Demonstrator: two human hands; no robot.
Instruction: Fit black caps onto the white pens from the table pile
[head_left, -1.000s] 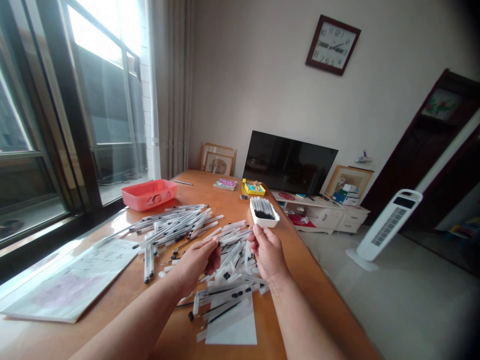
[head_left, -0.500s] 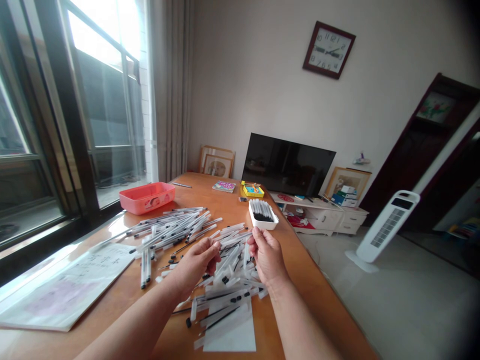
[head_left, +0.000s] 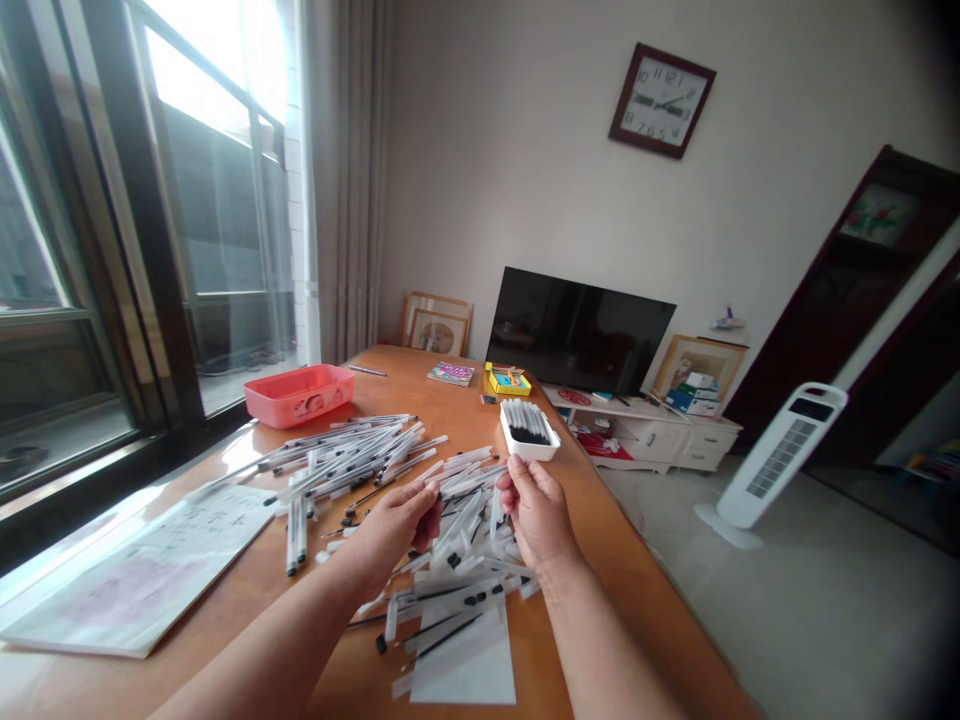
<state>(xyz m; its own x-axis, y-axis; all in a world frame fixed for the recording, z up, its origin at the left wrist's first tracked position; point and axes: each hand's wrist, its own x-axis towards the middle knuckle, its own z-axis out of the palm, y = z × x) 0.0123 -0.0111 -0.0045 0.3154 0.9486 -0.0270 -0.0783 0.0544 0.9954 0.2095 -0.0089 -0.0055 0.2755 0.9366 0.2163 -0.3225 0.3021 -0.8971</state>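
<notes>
My left hand (head_left: 401, 522) is closed in a pinch over the near pile, its thumb and forefinger pressed together. To its right my right hand (head_left: 536, 508) pinches too, fingers curled, just in front of a white box (head_left: 536, 451) filled with white, black-ended pen parts. Whatever either hand holds is too small or hidden to make out. Beneath and between them lie loose clear pen barrels (head_left: 466, 515), with black caps (head_left: 454, 560) and thin dark refills (head_left: 442, 640) among them. Several pens (head_left: 360, 450) with dark ends are heaped beyond my left hand.
A pink plastic basket (head_left: 300, 396) stands at the table's left edge, near the window. Closer lies a booklet (head_left: 135, 580); a white sheet (head_left: 480, 670) is under the near pen parts. A yellow box (head_left: 508, 381) and a colourful booklet (head_left: 451, 373) lie farther back.
The whole view has shifted slightly to the right. Both hands stay pinched in nearly the same places; nothing on the table has visibly moved.
</notes>
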